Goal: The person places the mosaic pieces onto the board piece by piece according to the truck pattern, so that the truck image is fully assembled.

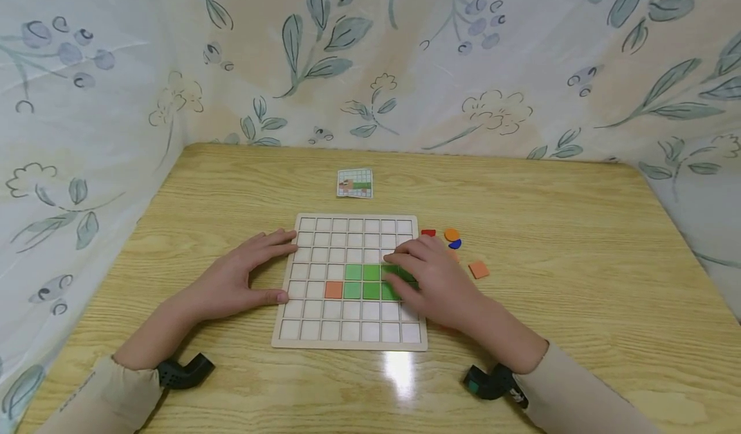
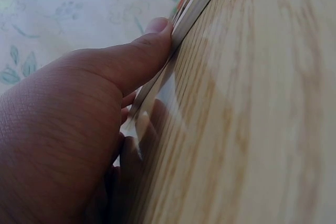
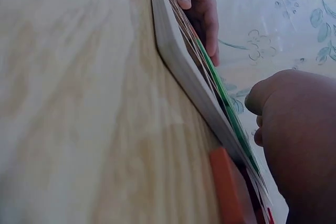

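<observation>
A square wooden grid board (image 1: 327,344) lies flat on the table. My left hand (image 1: 234,280) rests at its left side, with the thumb and spread fingertips touching the edge; the left wrist view shows the thumb (image 2: 152,45) against the rim. Over the board's right part hovers my right hand (image 1: 437,280), fingers slightly bent and apart from the thumb, with no piece visible between them. Beneath it are dark green squares (image 1: 390,290), partly hidden. To their left, the cells hold bright green squares (image 1: 372,290), light green squares (image 1: 352,290) and one orange square (image 1: 334,290).
Behind the board lies a small pattern card (image 1: 355,183). Right of the board are a loose orange square (image 1: 478,269), an orange disc (image 1: 452,235), a blue half-disc (image 1: 455,244) and a red piece (image 1: 428,233). A floral cloth (image 1: 405,61) borders the table's back and sides.
</observation>
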`<state>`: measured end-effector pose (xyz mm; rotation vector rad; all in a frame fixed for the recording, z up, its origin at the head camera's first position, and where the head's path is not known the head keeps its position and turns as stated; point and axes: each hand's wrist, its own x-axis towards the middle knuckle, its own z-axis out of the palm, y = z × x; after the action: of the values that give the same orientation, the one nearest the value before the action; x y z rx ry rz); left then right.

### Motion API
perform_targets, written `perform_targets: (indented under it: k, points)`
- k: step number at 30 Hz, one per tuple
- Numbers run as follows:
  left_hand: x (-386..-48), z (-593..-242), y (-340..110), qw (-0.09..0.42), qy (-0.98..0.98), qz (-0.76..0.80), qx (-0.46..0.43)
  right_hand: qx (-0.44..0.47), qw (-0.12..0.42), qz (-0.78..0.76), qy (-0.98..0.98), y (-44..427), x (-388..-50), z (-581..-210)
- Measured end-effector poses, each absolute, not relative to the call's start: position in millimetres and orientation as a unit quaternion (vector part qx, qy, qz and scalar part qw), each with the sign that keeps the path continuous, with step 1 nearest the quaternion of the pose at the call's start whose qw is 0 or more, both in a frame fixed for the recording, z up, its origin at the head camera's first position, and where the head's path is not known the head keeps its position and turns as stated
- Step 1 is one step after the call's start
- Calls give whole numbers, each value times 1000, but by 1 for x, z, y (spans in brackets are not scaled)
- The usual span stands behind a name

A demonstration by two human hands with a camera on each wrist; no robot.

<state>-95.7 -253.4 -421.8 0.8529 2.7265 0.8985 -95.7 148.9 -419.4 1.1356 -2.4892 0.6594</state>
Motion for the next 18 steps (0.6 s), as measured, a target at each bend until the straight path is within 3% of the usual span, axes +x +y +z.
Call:
perform_targets:
  k: [8, 18]
  points:
    - [-96, -421, -254, 68, 908, 296, 290, 400, 185, 250, -862, 165, -97, -422]
    - [-95, -422, -253, 68, 908, 296, 290, 363, 172, 238, -884, 185, -94, -422]
